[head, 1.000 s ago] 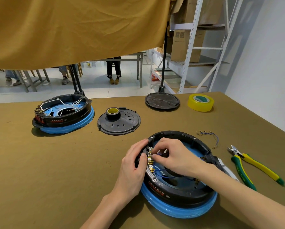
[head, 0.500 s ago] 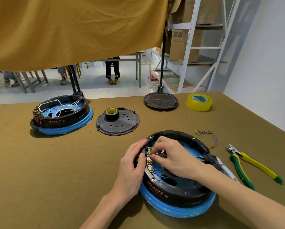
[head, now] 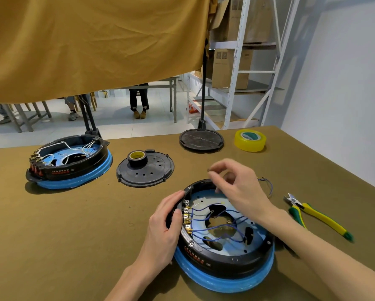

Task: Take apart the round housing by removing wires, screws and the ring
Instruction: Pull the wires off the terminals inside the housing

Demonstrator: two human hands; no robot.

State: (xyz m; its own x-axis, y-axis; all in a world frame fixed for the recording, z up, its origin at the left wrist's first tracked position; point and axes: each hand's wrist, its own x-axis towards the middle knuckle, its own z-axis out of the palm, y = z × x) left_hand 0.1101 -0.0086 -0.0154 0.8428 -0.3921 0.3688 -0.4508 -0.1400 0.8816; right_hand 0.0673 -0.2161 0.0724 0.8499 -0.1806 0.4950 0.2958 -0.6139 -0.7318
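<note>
Here the left hand (head: pixel 166 227) curls over the near-left rim of the round housing (head: pixel 223 242), while the right hand (head: pixel 236 187), raised above its far edge, pinches something small and blurred that I cannot identify. Keep the housing steady and free each blue wire (head: pixel 214 229) at its terminal by pulling straight, not yanking. Farther back lie one pair of cutters (head: pixel 316 216), one perforated cover (head: pixel 146 169), two tape rolls and a second housing (head: pixel 71 161).

Olive cloth-covered table (head: pixel 73 235), two round housings (head: pixel 223 246) (head: pixel 70 162), two black lids (head: pixel 145 170) (head: pixel 201 140), yellow tape (head: pixel 250 140), cutters (head: pixel 316 216), loose wires (head: pixel 266 186)
</note>
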